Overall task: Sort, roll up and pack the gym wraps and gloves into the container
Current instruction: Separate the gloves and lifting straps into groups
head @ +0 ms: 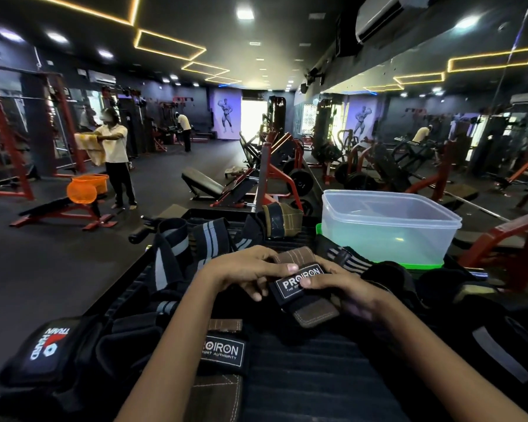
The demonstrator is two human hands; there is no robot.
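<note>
Both hands hold one black and brown PROIRON grip pad (pixel 299 296) above the dark ribbed work surface (pixel 311 376). My left hand (pixel 244 269) grips its far brown end, thumb on top. My right hand (pixel 339 284) pinches the labelled black strap, thumb on the label. A clear plastic container (pixel 387 226) stands open on a green lid (pixel 421 265) at the right rear. A second PROIRON pad (pixel 221 354) lies under my left forearm. Black wraps with grey stripes (pixel 177 248) lie at the left rear. A black TRAIN HARD glove (pixel 49 348) sits at the near left.
Another brown and black glove (pixel 282 219) lies behind the wraps. More dark wraps (pixel 485 339) are piled at the right. Beyond the surface is a gym floor with benches and machines; a person (pixel 115 159) stands by an orange basket (pixel 87 185) at the far left.
</note>
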